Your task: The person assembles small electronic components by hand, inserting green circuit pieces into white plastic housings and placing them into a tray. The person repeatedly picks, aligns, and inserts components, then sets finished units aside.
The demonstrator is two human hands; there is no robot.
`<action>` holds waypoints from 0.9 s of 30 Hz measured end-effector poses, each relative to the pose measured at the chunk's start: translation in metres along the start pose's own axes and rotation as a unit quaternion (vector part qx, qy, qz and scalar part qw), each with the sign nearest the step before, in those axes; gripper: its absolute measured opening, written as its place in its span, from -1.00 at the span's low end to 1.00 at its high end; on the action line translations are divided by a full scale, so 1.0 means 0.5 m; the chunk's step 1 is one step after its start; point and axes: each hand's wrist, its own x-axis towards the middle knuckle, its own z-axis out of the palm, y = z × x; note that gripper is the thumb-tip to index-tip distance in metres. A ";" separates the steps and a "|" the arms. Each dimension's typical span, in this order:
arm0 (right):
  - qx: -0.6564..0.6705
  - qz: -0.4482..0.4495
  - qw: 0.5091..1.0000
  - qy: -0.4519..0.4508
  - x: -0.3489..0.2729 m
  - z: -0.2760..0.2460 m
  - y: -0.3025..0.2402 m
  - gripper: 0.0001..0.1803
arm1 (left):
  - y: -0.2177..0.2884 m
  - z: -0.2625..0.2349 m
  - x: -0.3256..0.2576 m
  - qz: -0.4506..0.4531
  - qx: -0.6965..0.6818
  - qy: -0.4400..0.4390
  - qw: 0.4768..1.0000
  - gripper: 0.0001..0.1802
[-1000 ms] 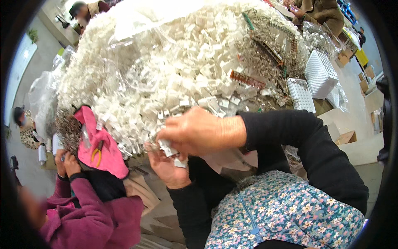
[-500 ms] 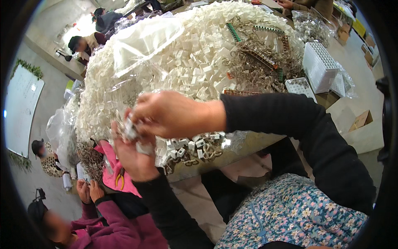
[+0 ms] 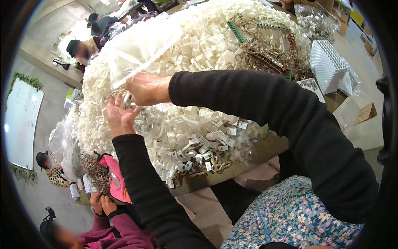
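My right hand (image 3: 147, 89) is closed over the heap, its fingertips bent down beside the clear plastic bag (image 3: 137, 56). What those fingers pinch is mostly hidden; a small pale bit shows under them. Just below and to the left, my left hand (image 3: 121, 116) has its palm turned up and its fingers apart, close to the right fingertips. Under both hands spreads a large heap of small white plastic housings (image 3: 199, 112). Along its front edge lie white pieces with dark slots (image 3: 199, 158) and a small coil of beige cord or chain (image 3: 219, 164).
Green and brown connector strips (image 3: 265, 62) lie tangled on the heap's far right. Stacked white trays (image 3: 327, 68) stand beyond. To the left are a pink cloth (image 3: 117, 178) and a co-worker's hands (image 3: 103, 204). The table edge (image 3: 232, 174) runs in front of me.
Both hands have moved away from me and up, toward the clear bag. The small whitish pieces between the hands no longer show. My left fingers have spread, and more of the front pile is visible.
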 end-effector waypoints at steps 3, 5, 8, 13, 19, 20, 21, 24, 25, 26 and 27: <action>0.014 -0.019 1.000 -0.017 -0.011 0.002 0.007 -0.77 | -0.005 -0.006 -0.002 0.025 0.158 -0.086 0.983 -0.39; 0.015 -0.020 1.000 -0.017 -0.021 -0.007 0.005 -0.77 | 0.002 0.002 -0.014 0.054 0.269 -0.131 0.953 -0.41; 0.000 -0.011 1.000 -0.023 -0.037 -0.032 -0.008 -0.79 | 0.013 0.026 -0.055 0.178 0.455 -0.082 0.869 -0.60; 0.102 -0.032 0.994 -0.016 -0.116 -0.074 -0.027 -0.77 | 0.041 0.012 -0.182 0.377 0.458 -0.054 0.803 -0.75; 0.158 0.000 0.973 -0.169 -0.331 -0.080 -0.067 -0.83 | -0.066 -0.164 -0.350 0.217 0.521 -0.093 0.820 -0.82; 0.148 0.005 0.971 -0.188 -0.360 -0.074 -0.074 -0.83 | -0.085 -0.191 -0.367 0.201 0.522 -0.086 0.825 -0.83; 0.137 -0.002 0.970 -0.199 -0.383 -0.068 -0.080 -0.84 | -0.106 -0.213 -0.380 0.185 0.520 -0.080 0.830 -0.85; 0.141 -0.002 0.970 -0.198 -0.425 -0.050 -0.082 -0.85 | -0.167 -0.251 -0.409 0.180 0.496 -0.099 0.844 -0.85; 0.138 -0.008 0.972 -0.189 -0.435 -0.044 -0.084 -0.85 | -0.185 -0.258 -0.418 0.176 0.517 -0.093 0.833 -0.82; 0.132 -0.007 0.972 -0.195 -0.442 -0.039 -0.085 -0.85 | -0.200 -0.262 -0.427 0.229 0.571 -0.096 0.782 -0.77; 0.124 -0.009 0.972 -0.201 -0.447 -0.034 -0.086 -0.84 | -0.212 -0.263 -0.429 0.228 0.622 -0.088 0.744 -0.71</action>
